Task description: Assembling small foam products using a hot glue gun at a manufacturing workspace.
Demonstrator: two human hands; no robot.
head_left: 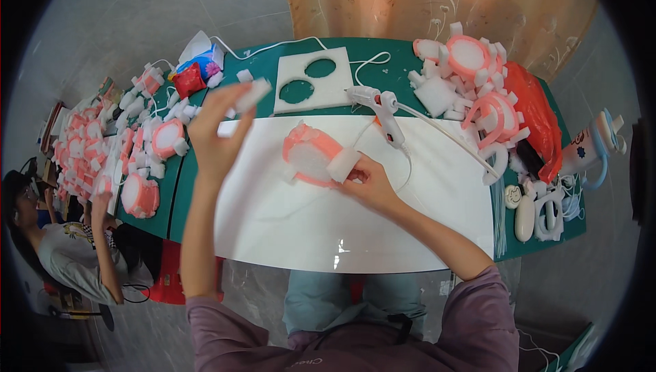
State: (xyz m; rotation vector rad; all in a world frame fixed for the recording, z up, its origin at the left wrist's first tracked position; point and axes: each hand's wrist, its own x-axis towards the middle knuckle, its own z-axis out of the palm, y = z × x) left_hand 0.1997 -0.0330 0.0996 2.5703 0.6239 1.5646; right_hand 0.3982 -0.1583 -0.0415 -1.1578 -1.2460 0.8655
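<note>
My left hand (217, 129) is raised over the left part of the white work sheet (273, 235), pinching a small white foam block (254, 96) blurred by motion. Near the middle of the sheet, my right hand (369, 182) grips the right side of a round foam piece (309, 159) with a pink rim around a white disc. A white foam block (343, 165) sits against that rim beside my right fingers. Just beyond lies a white hot glue gun (383, 111), its cord (408, 167) trailing toward me.
A white foam board (294, 105) with two round holes lies behind. Pink-and-white foam pieces pile up at right (471, 58) and far left (82, 136). A red plastic bag (531, 116), clear glue sticks (500, 225) and a bottle (581, 150) stand right. Another person (75, 249) sits at left.
</note>
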